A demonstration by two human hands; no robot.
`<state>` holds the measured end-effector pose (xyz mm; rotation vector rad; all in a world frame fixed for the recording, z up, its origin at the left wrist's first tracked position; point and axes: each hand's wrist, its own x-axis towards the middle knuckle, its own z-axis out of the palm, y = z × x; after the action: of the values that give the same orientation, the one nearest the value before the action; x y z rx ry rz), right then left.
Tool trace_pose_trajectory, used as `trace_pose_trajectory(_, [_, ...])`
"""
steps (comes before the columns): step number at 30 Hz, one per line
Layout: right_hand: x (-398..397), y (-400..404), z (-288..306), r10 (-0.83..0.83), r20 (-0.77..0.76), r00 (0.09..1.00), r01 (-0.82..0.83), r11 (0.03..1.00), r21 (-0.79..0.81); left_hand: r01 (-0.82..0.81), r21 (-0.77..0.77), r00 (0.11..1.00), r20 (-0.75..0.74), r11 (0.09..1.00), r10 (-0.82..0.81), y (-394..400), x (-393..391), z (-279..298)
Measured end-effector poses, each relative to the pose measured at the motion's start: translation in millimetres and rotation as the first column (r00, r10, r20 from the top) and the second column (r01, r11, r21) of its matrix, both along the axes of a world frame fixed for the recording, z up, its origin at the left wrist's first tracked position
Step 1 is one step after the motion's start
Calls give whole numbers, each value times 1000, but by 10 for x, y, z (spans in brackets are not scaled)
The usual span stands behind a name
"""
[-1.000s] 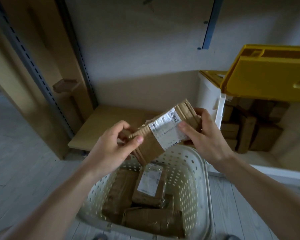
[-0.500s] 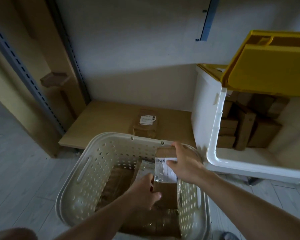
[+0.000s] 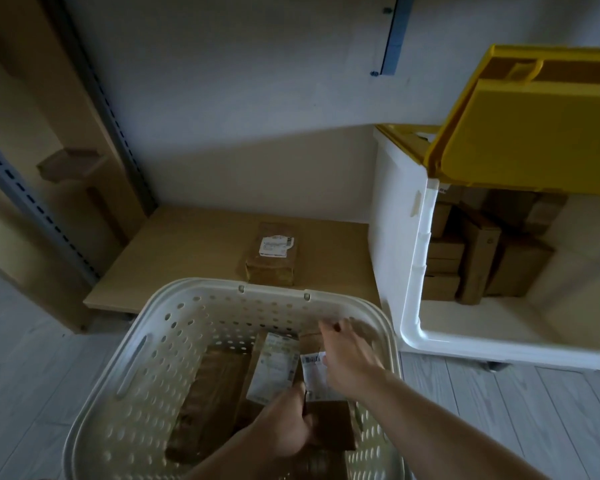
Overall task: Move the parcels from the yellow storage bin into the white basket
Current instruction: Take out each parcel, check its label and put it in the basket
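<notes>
The left hand (image 3: pixel 288 434) curls its fingers round the lower edge of the parcel (image 3: pixel 326 410); the right hand (image 3: pixel 347 358) lies over its top, fingers loosely spread, blurred. The parcel sits low in the basket (image 3: pixel 146 341), against the right wall. Best lay it flat beside the others, then let go. More wait in the bin (image 3: pixel 413 271).

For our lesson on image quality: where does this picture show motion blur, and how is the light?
Head view: right hand smeared by motion over the white perforated plastic basket; brown cardboard parcel on the wooden shelf stays sharp; dim light, straight edges bowed.
</notes>
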<state>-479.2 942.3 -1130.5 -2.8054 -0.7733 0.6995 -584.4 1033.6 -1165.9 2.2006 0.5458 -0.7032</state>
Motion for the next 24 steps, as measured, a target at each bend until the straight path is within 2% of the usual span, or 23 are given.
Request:
trace_pose_trajectory(8, [129, 45, 58, 80, -8, 997, -80, 969, -235, 112, 12, 994, -21, 994, -112, 21, 82, -75])
trace_pose_trajectory(14, [89, 21, 30, 247, 108, 963, -185, 896, -404, 150, -1, 989, -12, 989, -150, -8, 104, -82])
trace_pose_trajectory(20, [81, 73, 72, 332, 153, 931, -222, 845, -486, 156, -33, 984, -86, 987, -158, 28, 109, -132])
trace_pose_trajectory(24, [90, 90, 26, 352, 172, 920, -235, 846, -478, 187, 47, 980, -73, 981, -184, -10, 82, -150])
